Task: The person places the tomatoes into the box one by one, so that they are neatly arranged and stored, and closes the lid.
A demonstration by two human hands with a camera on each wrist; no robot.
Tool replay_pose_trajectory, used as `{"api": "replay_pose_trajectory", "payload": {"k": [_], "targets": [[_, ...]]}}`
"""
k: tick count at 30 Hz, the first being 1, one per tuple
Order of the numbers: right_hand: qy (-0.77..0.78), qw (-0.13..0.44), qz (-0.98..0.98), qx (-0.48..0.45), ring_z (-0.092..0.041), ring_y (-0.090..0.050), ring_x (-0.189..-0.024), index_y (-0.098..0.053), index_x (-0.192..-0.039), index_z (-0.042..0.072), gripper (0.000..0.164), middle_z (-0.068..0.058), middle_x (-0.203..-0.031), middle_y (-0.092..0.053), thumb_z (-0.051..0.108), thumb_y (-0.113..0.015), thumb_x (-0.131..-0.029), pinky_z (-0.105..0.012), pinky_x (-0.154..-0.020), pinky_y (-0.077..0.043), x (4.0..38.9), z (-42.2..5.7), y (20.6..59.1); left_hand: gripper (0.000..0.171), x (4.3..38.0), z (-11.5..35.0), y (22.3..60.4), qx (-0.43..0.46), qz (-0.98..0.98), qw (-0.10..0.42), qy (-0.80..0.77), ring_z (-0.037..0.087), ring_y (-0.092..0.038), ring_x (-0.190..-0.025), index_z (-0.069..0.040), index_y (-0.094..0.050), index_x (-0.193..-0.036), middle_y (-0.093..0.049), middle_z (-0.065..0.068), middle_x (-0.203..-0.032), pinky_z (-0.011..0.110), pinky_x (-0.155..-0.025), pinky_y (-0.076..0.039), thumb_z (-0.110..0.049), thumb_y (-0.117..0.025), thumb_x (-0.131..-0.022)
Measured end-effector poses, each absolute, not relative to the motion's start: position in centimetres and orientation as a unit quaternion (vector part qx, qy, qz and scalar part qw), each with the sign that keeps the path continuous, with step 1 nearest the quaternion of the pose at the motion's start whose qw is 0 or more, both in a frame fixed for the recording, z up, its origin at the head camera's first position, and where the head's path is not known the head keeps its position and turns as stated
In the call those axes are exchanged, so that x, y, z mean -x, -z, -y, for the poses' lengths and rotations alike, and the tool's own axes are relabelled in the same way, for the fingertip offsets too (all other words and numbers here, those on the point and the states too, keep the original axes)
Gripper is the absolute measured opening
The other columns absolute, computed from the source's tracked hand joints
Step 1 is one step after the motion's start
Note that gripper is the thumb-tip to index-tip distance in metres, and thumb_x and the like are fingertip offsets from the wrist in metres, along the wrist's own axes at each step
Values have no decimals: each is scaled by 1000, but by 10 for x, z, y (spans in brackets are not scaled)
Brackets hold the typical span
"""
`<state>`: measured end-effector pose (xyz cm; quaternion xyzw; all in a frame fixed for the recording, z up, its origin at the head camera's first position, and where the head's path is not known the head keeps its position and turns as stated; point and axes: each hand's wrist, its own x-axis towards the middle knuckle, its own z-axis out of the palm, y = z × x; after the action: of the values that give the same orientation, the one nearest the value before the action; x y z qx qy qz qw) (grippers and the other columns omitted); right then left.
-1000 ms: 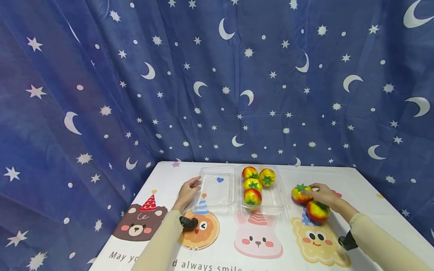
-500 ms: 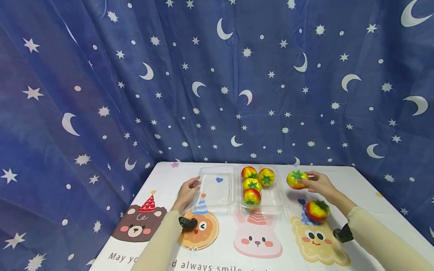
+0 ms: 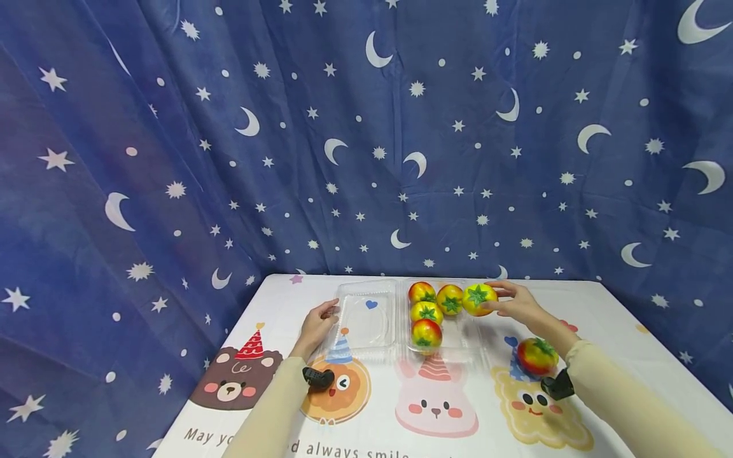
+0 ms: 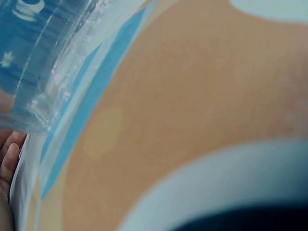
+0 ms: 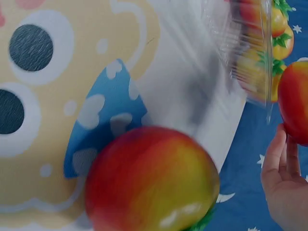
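Note:
A clear hinged plastic container [image 3: 458, 337] lies unfolded on the table. Several round red-and-yellow fruits [image 3: 426, 334] with green leafy tops sit in its right half. My right hand [image 3: 521, 307] holds another such fruit [image 3: 478, 299] by its right side, over the right rim of that half. In the right wrist view the held fruit [image 5: 296, 103] shows above my fingers, beyond the container wall [image 5: 269, 53]. My left hand [image 3: 315, 327] holds the left edge of the container's other half [image 3: 366, 324]. Its fingertips [image 4: 10, 156] appear at the plastic corner in the left wrist view.
One more fruit [image 3: 537, 356] lies on the table at the right, below my right forearm. The white tablecloth [image 3: 366, 394] carries cartoon prints. Behind the table hangs a blue curtain [image 3: 355, 159] with stars and moons.
My right hand has lifted one fruit off the table at the right and carried it left to the container's right rim. The left hand stays in place.

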<state>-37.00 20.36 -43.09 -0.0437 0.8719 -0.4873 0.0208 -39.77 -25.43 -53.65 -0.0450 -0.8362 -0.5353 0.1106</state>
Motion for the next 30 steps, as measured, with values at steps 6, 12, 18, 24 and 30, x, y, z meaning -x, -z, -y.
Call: {"api": "replay_pose_trajectory", "payload": {"k": [6,12,18,24,30], "targets": [[481,15,-873,78,-45,-51,-120,-47,-142,-2,69,-34,-137,-45,21,-77,-85,-46,-89,-53,375,-189,435,50,398,253,538,42,837,111,535,24,-59,-103,-5,-61,-134,-69,12,-118,40,-93,-42,-1,-60,-85],[452,-17,-882,130,-47,-55,-114,-53,-136,-4,63,-32,-133,-49,15,-79,-82,-46,-86,-54,383,-180,438,49,399,252,538,37,839,113,531,24,-59,-104,-6,-61,-135,-68,11,-119,41,-93,-43,-3,-60,-86],[429,-33,-883,187,-44,-62,-101,-57,-128,-9,58,-32,-122,-57,5,-80,-77,-47,-84,-54,387,-172,442,50,398,253,538,37,837,111,535,24,-59,-106,-7,-60,-136,-68,11,-120,41,-95,-42,-3,-59,-86],[388,-41,-890,237,-45,-60,-104,-58,-123,-14,56,-30,-118,-61,1,-79,-74,-51,-88,-51,388,-169,446,50,397,253,537,39,836,111,536,25,-59,-107,-6,-60,-136,-68,12,-120,43,-96,-42,-3,-60,-85],[372,-36,-897,235,-45,-59,-105,-57,-124,-14,57,-31,-119,-61,0,-79,-74,-53,-89,-50,388,-169,447,52,396,253,536,45,835,110,538,24,-59,-105,-5,-59,-136,-69,12,-118,41,-95,-41,-3,-59,-85]]}}
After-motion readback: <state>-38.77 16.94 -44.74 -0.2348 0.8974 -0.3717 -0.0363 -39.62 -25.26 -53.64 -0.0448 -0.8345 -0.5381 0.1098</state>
